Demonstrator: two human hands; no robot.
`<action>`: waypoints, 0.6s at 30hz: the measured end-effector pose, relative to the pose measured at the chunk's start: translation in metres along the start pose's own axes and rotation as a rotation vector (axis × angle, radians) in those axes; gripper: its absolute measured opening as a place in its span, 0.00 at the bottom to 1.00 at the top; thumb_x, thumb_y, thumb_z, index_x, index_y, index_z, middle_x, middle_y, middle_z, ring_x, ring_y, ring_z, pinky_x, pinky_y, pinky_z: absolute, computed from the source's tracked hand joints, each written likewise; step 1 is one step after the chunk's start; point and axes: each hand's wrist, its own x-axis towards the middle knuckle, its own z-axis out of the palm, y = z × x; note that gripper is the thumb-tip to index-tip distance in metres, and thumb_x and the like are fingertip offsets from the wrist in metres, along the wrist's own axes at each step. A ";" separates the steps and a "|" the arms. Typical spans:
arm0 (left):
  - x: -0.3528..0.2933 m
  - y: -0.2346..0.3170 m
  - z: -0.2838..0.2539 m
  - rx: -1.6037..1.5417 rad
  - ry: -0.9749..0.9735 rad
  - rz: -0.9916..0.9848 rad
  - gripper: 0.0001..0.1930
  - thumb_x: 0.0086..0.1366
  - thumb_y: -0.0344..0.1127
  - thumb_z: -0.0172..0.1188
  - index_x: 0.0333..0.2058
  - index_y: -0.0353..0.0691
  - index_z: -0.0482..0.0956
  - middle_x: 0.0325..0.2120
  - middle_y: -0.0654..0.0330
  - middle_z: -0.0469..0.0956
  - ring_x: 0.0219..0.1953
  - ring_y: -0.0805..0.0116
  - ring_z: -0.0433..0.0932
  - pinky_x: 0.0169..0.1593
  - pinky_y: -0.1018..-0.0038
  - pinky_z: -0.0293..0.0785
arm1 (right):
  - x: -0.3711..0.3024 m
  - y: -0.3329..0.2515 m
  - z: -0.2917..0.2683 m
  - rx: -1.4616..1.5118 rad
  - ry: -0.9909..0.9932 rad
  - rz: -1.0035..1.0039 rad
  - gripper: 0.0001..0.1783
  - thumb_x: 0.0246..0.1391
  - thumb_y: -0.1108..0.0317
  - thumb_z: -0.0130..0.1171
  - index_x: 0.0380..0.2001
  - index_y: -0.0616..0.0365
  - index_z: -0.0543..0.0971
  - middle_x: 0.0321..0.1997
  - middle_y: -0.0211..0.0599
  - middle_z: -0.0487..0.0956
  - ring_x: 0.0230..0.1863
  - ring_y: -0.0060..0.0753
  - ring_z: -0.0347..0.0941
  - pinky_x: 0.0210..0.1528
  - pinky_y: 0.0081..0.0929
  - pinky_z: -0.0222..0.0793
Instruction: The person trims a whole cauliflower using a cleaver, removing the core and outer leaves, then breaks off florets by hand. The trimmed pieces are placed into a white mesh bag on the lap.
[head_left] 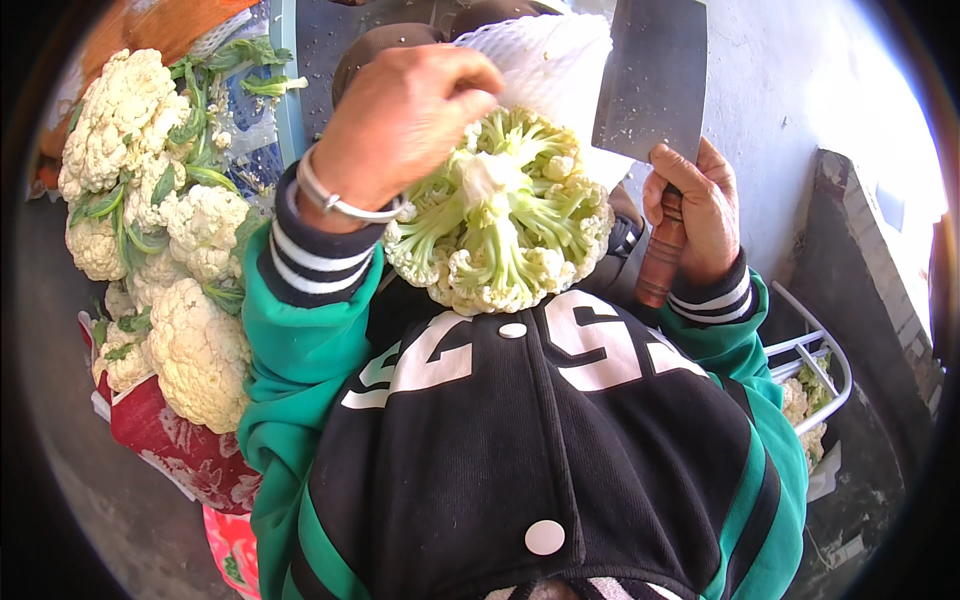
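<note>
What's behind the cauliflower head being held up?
Behind the held cauliflower sits white foam netting, with the cleaver beside it. The cauliflower and left hand cover whatever lies lower behind them.

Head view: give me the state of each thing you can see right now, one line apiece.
Left hand: closed on the cauliflower head.
Cauliflower head: held up, stem side toward the camera, leaves off.
Right hand: gripping the cleaver's wooden handle.
Cleaver: blade upright, clear of the cauliflower head.
Cauliflower pile: whole heads, heaped, some green leaves still on.
White crate: holds pale cauliflower pieces.
</note>
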 end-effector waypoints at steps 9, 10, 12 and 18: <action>0.052 0.017 0.041 -0.119 -0.290 0.235 0.10 0.63 0.33 0.61 0.38 0.32 0.83 0.31 0.51 0.83 0.34 0.61 0.83 0.41 0.69 0.77 | -0.006 0.004 -0.001 0.030 0.012 0.043 0.07 0.62 0.71 0.56 0.43 0.60 0.76 0.21 0.40 0.80 0.15 0.24 0.71 0.21 0.20 0.68; 0.054 0.018 0.045 -0.119 -0.308 0.218 0.10 0.63 0.34 0.61 0.37 0.33 0.83 0.30 0.52 0.83 0.33 0.61 0.83 0.40 0.69 0.77 | -0.006 0.005 -0.001 0.036 0.014 0.047 0.08 0.62 0.71 0.56 0.43 0.60 0.76 0.21 0.40 0.80 0.15 0.24 0.71 0.21 0.20 0.69; 0.055 0.019 0.052 -0.129 -0.316 0.158 0.10 0.62 0.35 0.63 0.34 0.33 0.83 0.27 0.52 0.83 0.31 0.61 0.83 0.39 0.69 0.77 | -0.005 0.007 -0.001 0.035 0.032 0.047 0.08 0.62 0.71 0.56 0.44 0.60 0.76 0.21 0.40 0.80 0.15 0.24 0.71 0.21 0.19 0.68; 0.051 0.018 0.056 -0.152 -0.353 0.001 0.10 0.59 0.35 0.66 0.33 0.32 0.83 0.26 0.52 0.83 0.30 0.62 0.82 0.38 0.69 0.77 | -0.004 0.007 -0.001 0.050 0.051 0.004 0.06 0.62 0.72 0.56 0.42 0.58 0.76 0.21 0.37 0.80 0.15 0.25 0.70 0.21 0.20 0.68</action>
